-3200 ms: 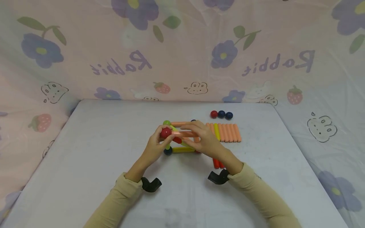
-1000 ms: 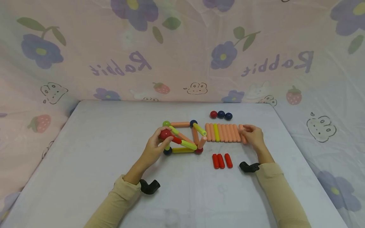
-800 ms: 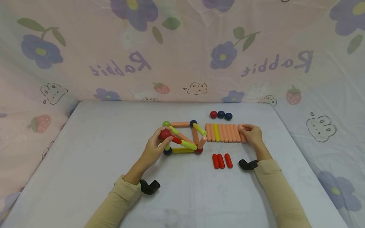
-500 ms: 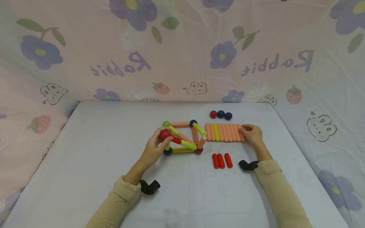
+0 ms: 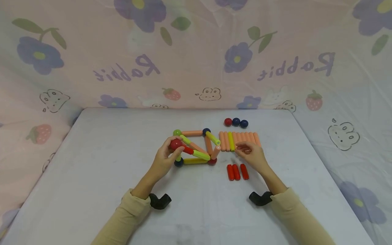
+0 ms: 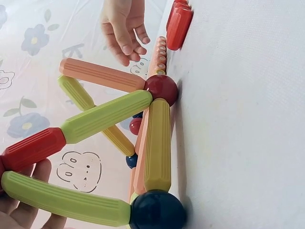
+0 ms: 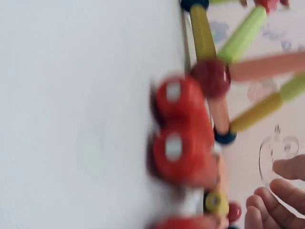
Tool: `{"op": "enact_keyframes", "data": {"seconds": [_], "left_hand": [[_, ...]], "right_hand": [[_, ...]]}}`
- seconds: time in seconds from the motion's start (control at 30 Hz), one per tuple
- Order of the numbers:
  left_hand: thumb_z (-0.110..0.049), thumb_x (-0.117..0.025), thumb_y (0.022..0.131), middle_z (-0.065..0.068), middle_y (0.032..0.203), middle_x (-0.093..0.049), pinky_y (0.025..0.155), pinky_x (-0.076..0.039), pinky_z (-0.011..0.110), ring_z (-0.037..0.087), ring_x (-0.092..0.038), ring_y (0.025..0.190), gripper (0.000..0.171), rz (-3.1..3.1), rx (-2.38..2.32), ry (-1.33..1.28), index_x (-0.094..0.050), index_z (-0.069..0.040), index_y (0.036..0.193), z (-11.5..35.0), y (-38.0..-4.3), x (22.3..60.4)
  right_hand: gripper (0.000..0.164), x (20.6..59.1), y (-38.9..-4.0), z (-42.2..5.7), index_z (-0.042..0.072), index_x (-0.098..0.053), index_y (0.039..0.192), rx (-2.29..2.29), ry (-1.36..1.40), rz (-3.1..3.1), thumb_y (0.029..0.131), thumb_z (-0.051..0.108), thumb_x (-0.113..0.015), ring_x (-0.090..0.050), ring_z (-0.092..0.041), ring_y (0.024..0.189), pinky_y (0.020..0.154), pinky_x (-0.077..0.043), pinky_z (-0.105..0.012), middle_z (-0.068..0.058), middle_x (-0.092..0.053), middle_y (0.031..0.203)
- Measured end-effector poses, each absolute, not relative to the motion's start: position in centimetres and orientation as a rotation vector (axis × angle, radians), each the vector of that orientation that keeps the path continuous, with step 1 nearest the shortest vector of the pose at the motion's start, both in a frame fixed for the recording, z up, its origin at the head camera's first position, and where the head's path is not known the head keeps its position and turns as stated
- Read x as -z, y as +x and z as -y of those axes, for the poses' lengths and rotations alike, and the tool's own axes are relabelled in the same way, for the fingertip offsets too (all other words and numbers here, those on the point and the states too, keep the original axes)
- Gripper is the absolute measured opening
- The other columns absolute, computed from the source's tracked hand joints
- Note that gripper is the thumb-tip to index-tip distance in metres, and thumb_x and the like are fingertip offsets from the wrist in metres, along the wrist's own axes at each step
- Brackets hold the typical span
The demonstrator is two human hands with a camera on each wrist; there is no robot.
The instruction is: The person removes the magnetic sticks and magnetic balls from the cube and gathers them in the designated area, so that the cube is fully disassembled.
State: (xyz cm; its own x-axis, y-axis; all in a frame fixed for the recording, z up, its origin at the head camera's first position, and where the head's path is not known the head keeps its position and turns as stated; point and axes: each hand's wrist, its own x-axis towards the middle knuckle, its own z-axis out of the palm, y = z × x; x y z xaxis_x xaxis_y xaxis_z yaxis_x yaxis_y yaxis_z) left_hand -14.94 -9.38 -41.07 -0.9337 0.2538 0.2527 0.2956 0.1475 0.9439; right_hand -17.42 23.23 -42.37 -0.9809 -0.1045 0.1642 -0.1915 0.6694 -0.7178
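My left hand grips a red ball at the raised top of a frame built from magnetic rods and balls. From that ball a red rod and a light-green rod run down to a dark red corner ball. An orange rod and a yellow-green rod slant up from the right corners with free ends. My right hand hovers over the row of orange rods, fingers loosely bent and holding nothing, as the left wrist view also shows.
One yellow rod lies among the orange ones. Several short red rods lie in front of the row. Behind it sit a red ball and two dark blue balls. A patterned curtain hangs behind the white table.
My right hand took an orange rod from near the held ball to the row's right end, pushed it against the others, let go and moved left. My left hand kept its grip.
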Motion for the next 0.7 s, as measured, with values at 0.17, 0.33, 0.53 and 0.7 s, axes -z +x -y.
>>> {"op": "enact_keyframes", "data": {"seconds": [0.17, 0.33, 0.53, 0.7], "left_hand": [[-0.013, -0.056, 0.098, 0.026, 0.128, -0.053, 0.094, -0.051, 0.013, 0.031, -0.057, 0.114, 0.040, 2.360, 1.950, -0.559, -0.044, 0.002, 0.132, 9.4, -14.9, 41.0], [-0.012, -0.056, 0.097, 0.025, 0.128, -0.053, 0.092, -0.051, 0.011, 0.030, -0.057, 0.114, 0.039, 2.357, 1.958, -0.547, -0.044, 0.002, 0.132, 9.4, -14.8, 40.8], [-0.012, -0.056, 0.097, 0.026, 0.127, -0.055, 0.094, -0.049, 0.010, 0.026, -0.057, 0.113, 0.039, 2.350, 1.933, -0.567, -0.044, 0.004, 0.130, 9.3, -14.9, 41.0], [-0.013, -0.056, 0.097, 0.025, 0.127, -0.054, 0.093, -0.051, 0.012, 0.028, -0.058, 0.113, 0.039, 2.356, 1.928, -0.562, -0.044, 0.004, 0.130, 9.4, -14.9, 41.0]], "right_hand": [[0.034, 42.4, -16.3, -20.4, -0.004, -0.063, 0.117, -1.388, 0.452, 2.770, 0.085, 0.004, -0.071, -0.068, -0.032, 0.097, 0.079, -0.060, -0.023, -0.022, -0.070, 0.108], [0.036, 42.6, -15.7, -18.1, -0.006, -0.063, 0.116, -1.435, 0.604, 2.729, 0.082, 0.003, -0.073, -0.067, -0.035, 0.100, 0.084, -0.060, -0.038, -0.023, -0.070, 0.108], [0.032, 43.1, -15.4, -16.6, -0.008, -0.065, 0.110, -1.361, 0.616, 2.653, 0.080, -0.002, -0.073, -0.069, -0.034, 0.093, 0.080, -0.061, -0.038, -0.022, -0.072, 0.100], [0.013, 43.2, -15.5, -16.1, -0.003, -0.065, 0.095, -1.330, 0.617, 2.631, 0.083, -0.002, -0.071, -0.070, -0.032, 0.092, 0.080, -0.061, -0.037, -0.019, -0.072, 0.096]]}}
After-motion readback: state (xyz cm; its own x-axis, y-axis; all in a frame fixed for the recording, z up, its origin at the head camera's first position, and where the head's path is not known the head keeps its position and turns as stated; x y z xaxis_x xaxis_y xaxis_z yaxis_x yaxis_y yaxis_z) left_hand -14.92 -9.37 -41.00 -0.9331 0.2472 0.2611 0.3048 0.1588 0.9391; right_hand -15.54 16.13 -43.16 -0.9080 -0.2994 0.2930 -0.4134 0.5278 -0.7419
